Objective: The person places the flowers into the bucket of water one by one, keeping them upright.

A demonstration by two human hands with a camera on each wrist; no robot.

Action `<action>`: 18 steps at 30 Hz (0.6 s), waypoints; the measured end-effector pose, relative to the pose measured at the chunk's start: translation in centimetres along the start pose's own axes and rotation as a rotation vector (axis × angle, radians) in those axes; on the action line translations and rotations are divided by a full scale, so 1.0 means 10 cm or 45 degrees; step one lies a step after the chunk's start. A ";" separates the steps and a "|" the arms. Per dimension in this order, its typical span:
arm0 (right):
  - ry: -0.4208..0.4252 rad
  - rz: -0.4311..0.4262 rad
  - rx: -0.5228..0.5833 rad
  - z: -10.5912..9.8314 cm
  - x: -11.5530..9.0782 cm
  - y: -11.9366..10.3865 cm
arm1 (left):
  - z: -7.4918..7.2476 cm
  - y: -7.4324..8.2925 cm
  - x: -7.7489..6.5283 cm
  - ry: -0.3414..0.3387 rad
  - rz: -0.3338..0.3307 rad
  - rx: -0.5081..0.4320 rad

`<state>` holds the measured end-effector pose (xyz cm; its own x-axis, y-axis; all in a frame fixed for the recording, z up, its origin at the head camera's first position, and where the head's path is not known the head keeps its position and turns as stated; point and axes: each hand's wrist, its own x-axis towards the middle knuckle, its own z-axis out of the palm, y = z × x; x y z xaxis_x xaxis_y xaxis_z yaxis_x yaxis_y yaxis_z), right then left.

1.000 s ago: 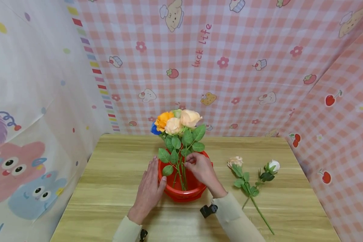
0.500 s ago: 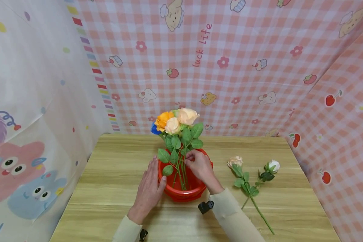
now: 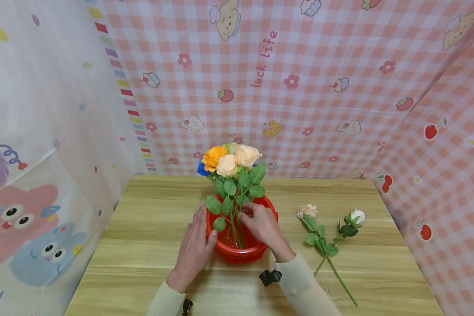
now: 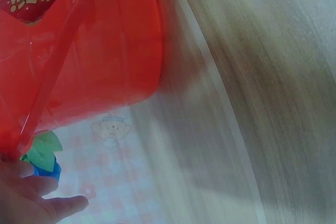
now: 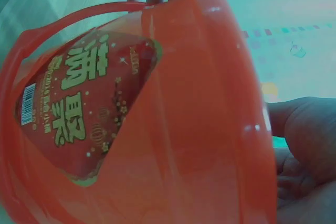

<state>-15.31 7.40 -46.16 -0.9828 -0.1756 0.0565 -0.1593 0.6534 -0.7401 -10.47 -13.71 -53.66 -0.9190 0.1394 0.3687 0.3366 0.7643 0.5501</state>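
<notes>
A red plastic bucket (image 3: 241, 254) holds several artificial flowers: a large peach rose (image 3: 247, 155), a smaller peach rose (image 3: 226, 166), an orange flower (image 3: 214, 158) and a blue flower (image 3: 203, 168). My left hand (image 3: 195, 243) rests against the bucket's left side, fingers extended. Inside the rim, my right hand (image 3: 262, 224) is at the green stems (image 3: 234, 226), thumb and index finger around a rose stem; the exact contact is partly hidden. In the right wrist view, the bucket wall (image 5: 194, 114) covers much of that hand (image 5: 312, 153).
A peach rose (image 3: 307, 211) and a white rose (image 3: 357, 217) lie with crossed stems on the wooden table (image 3: 142, 245), right of the bucket. Checked cloth (image 3: 308, 105) stands behind the table. A printed label (image 5: 89, 103) and a handle (image 5: 79, 17) are on the bucket.
My right hand's fingers have shifted slightly lower along the stems. The large peach rose swayed a little left, then partly back right. My left hand has stayed in place.
</notes>
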 end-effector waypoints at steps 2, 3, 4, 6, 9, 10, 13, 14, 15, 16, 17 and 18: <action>0.007 -0.005 0.008 -0.01 -0.04 0.00 | 0.00 0.00 0.00 -0.003 -0.002 0.000; 0.012 -0.009 0.005 -0.02 -0.06 0.00 | 0.01 0.00 0.00 -0.004 -0.005 -0.001; 0.019 -0.003 0.004 -0.03 -0.08 0.00 | 0.01 0.01 0.00 -0.006 -0.007 -0.003; 0.033 -0.001 -0.005 -0.05 -0.12 0.00 | 0.01 0.01 0.00 -0.007 -0.009 -0.004; 0.067 -0.008 -0.027 -0.08 -0.17 0.02 | 0.01 0.01 0.00 -0.004 -0.009 -0.008; 0.082 -0.015 -0.031 -0.09 -0.18 0.02 | 0.01 0.01 0.00 -0.005 -0.009 -0.007; 0.128 -0.062 -0.038 -0.11 -0.23 0.06 | 0.01 0.01 0.01 -0.005 -0.008 -0.003; 0.143 -0.080 -0.034 -0.11 -0.25 0.07 | 0.01 0.01 0.01 -0.004 -0.009 -0.002; 0.159 -0.095 -0.028 -0.12 -0.27 0.08 | 0.01 0.01 0.01 -0.004 -0.009 -0.003; 0.177 -0.114 -0.020 -0.12 -0.29 0.09 | 0.01 0.01 0.01 -0.006 -0.011 -0.004; 0.198 -0.135 -0.015 -0.13 -0.30 0.11 | 0.01 0.01 0.01 -0.006 -0.013 -0.004; 0.218 -0.158 -0.007 -0.13 -0.32 0.13 | 0.01 0.01 0.01 -0.007 -0.015 -0.004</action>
<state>-12.48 9.72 -46.41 -0.9571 -0.1273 0.2603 -0.2799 0.6390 -0.7165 -10.53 -13.60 -53.64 -0.9241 0.1336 0.3581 0.3262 0.7640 0.5567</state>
